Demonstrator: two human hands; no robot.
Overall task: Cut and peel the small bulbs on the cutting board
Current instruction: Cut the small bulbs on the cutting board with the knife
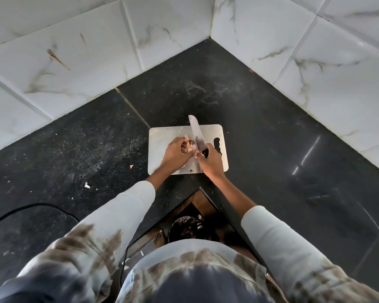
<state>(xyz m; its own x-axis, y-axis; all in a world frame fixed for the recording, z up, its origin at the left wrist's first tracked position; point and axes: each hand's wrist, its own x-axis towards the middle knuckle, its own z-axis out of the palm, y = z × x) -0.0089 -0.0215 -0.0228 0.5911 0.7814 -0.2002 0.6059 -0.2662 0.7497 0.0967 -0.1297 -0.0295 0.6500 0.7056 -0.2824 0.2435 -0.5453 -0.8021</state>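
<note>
A pale rectangular cutting board (214, 134) lies in the corner of a black counter. My left hand (175, 155) is over the board's left half, fingers closed around a small pinkish bulb (189, 145) with loose papery skin. My right hand (210, 160) grips the black handle of a knife (197, 133). Its blade points away from me and rests against the bulb's right side. A tiny dark scrap (190, 171) sits near the board's front edge. The rest of the bulb is hidden in my fingers.
White marble-look tiled walls (315, 62) close the corner behind the board. Peel scraps (87, 185) dot the black counter (96, 138) at the left. A black cable (31, 207) runs along the left. Below the counter's inner corner stands a lined bin (186, 228).
</note>
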